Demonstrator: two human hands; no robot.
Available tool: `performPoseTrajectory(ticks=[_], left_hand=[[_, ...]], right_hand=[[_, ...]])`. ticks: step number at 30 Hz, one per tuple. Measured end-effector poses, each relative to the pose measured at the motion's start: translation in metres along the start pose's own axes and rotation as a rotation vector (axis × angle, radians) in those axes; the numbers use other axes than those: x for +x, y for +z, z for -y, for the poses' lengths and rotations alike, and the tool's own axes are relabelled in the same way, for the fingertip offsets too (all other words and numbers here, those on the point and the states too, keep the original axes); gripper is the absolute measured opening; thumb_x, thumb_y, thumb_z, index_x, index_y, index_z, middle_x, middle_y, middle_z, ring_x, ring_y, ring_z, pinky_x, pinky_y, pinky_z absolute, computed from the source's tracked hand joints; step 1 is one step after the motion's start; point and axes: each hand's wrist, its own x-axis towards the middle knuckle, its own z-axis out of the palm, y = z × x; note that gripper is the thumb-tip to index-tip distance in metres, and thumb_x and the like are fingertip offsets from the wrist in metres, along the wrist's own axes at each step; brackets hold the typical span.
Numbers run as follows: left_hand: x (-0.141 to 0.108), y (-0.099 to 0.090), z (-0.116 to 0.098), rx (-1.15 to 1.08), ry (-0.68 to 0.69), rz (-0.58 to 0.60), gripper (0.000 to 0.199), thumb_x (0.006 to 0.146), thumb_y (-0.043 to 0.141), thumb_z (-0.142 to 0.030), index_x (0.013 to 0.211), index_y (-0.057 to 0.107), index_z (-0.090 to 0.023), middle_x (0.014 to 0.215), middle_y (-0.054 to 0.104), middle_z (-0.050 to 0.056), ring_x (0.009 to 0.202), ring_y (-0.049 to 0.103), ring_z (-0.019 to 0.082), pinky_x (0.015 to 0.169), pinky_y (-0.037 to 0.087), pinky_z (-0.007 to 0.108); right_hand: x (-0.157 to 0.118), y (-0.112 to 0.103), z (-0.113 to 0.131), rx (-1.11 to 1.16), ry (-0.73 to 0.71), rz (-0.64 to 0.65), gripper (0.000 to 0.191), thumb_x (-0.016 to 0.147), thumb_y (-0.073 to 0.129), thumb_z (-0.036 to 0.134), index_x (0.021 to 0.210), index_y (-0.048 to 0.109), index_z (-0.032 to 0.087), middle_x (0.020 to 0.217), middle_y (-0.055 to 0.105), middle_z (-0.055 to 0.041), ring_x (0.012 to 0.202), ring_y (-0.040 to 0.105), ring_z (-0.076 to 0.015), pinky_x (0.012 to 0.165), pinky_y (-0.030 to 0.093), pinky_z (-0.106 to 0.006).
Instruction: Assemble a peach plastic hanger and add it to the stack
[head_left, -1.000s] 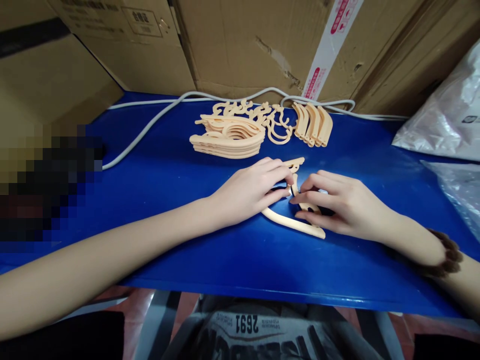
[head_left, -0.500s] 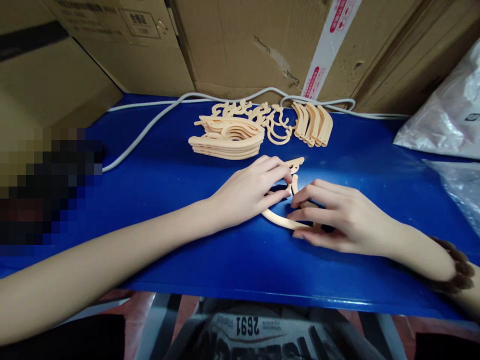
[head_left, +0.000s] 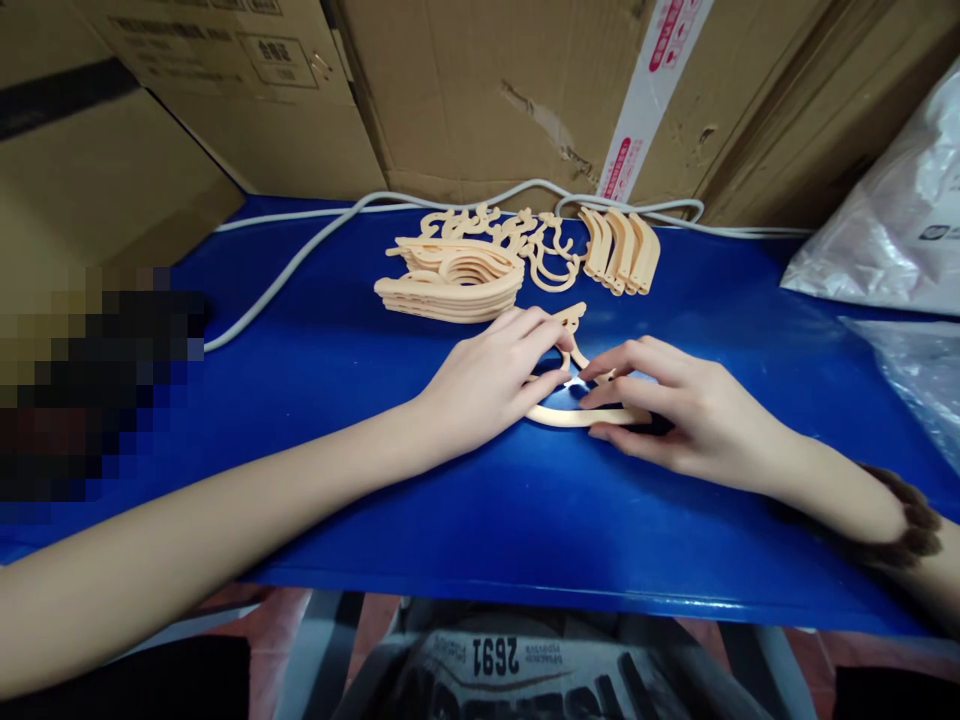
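1. A cream hanger piece (head_left: 568, 417) lies on the blue table (head_left: 450, 530), partly hidden under both hands.
2. The left hand (head_left: 502, 368) grips its left part with bent fingers.
3. The right hand (head_left: 686, 410) sets thumb and fingers about its near arm; I cannot tell whether they grip.
4. Beyond are stacked pieces (head_left: 450, 299), hooks (head_left: 553, 287) and curved strips (head_left: 643, 260).
5. Behind those, a white cable (head_left: 271, 288) passes before cardboard boxes (head_left: 465, 110).

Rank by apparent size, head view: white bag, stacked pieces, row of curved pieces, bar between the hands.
White bag, cut by the frame
Stacked pieces
Row of curved pieces
Bar, partly hidden
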Motion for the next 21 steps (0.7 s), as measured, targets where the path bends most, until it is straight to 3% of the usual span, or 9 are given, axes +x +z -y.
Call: performPoseTrajectory(ticks=[8,15,21], left_hand=[[-0.0005,0.0001,0.0003,-0.001,0.009,0.008,0.013,0.098,0.057,-0.025,0.109,0.059,-0.018,0.117,0.062,0.003,0.113,0.055,0.021,0.094,0.048,0.035],[-0.0019,0.0017,-0.0029,0.143,-0.029,-0.041,0.016,0.099,0.054,-0.028,0.111,0.060,-0.018,0.116,0.064,0.003,0.112,0.058,0.021,0.087,0.050,0.032],[-0.0019,0.0020,-0.0022,0.198,-0.004,-0.055,0.019,0.100,0.051,-0.028,0.111,0.060,-0.015,0.117,0.065,0.005,0.113,0.058,0.023,0.092,0.050,0.033]], right_hand=[[-0.0003,-0.0006,-0.0047,0.007,0.041,0.016,0.025,0.093,0.063,0.034,0.112,0.065,0.018,0.119,0.063,-0.0118,0.105,0.062,-0.0220,0.086,0.052,-0.034],[-0.0002,-0.0013,-0.0043,0.066,0.073,0.030,0.031,0.091,0.066,0.038,0.115,0.065,0.018,0.118,0.062,-0.0109,0.104,0.062,-0.0211,0.084,0.052,-0.032],[-0.0001,-0.0018,-0.0028,0.116,0.035,0.042,0.031,0.089,0.068,0.037,0.114,0.066,0.019,0.114,0.064,-0.0095,0.102,0.061,-0.0207,0.086,0.051,-0.033]])
